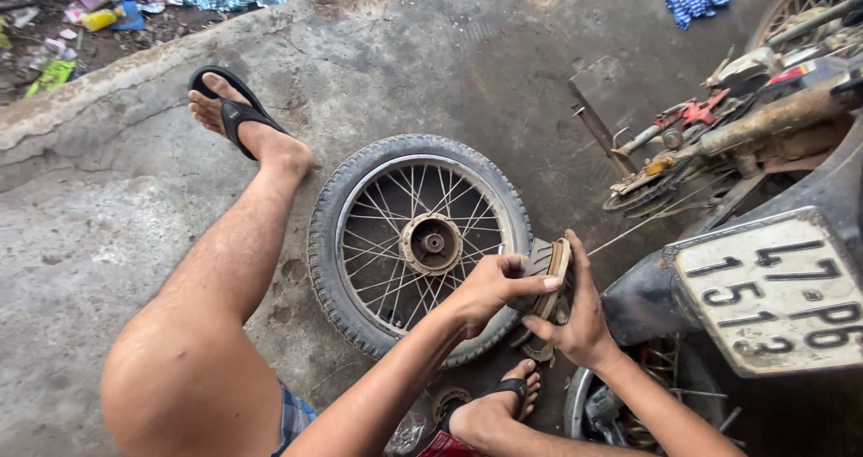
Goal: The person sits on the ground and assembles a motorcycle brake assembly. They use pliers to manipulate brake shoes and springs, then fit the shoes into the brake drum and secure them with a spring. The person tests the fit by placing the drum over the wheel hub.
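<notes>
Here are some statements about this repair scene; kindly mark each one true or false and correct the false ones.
1. Both hands hold one curved part. True: the left hand and right hand grip a curved brake shoe.
2. The spoked wheel stands upright. False: it lies flat on the concrete floor.
3. The wheel has no tyre. False: a tyre surrounds the rim.
4. The person wears black sandals. True: one sandal shows on the outstretched foot.
5. A motorcycle's number plate is at the right. True.
</notes>
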